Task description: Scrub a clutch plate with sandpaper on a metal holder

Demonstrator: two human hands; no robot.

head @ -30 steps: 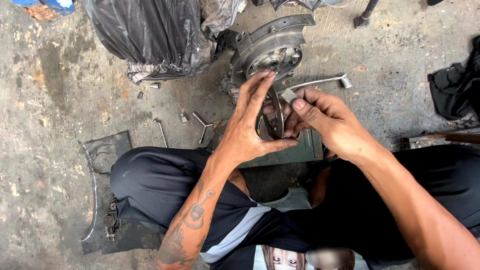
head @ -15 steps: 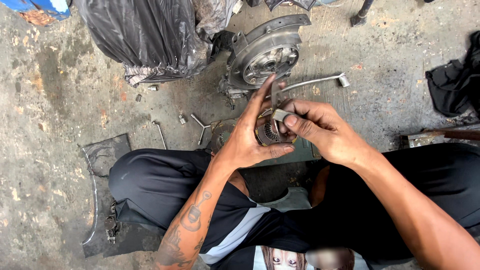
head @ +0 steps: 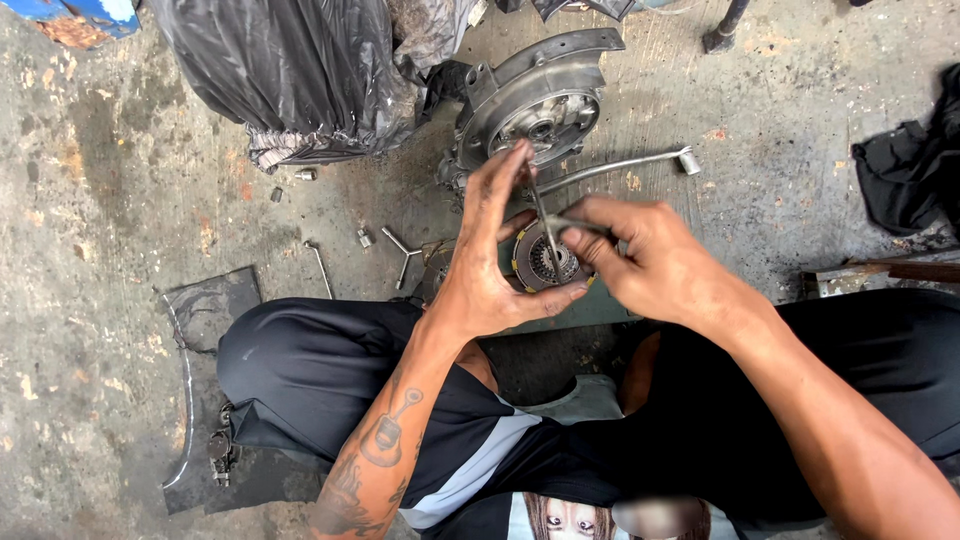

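Note:
My left hand (head: 490,250) cups a round metal clutch assembly (head: 545,262) with a toothed hub, thumb under its lower edge and fingers raised above it. My right hand (head: 645,260) pinches a thin metal tool (head: 548,225) whose tip goes down into the middle of the clutch assembly. Both hands hover above my knees, over the concrete floor. Part of the assembly is hidden behind my left palm.
A grey engine cover (head: 535,100) lies on the concrete beyond my hands, next to a black plastic bag (head: 290,70). A long socket wrench (head: 620,165), a Y-shaped wrench (head: 403,255) and small bolts lie around. A black cloth (head: 910,170) lies at right, a dark gasket sheet (head: 210,310) at left.
My hands moved slightly apart, showing more of the clutch assembly. The right hand shifted right and now holds the thin tool more upright over the hub.

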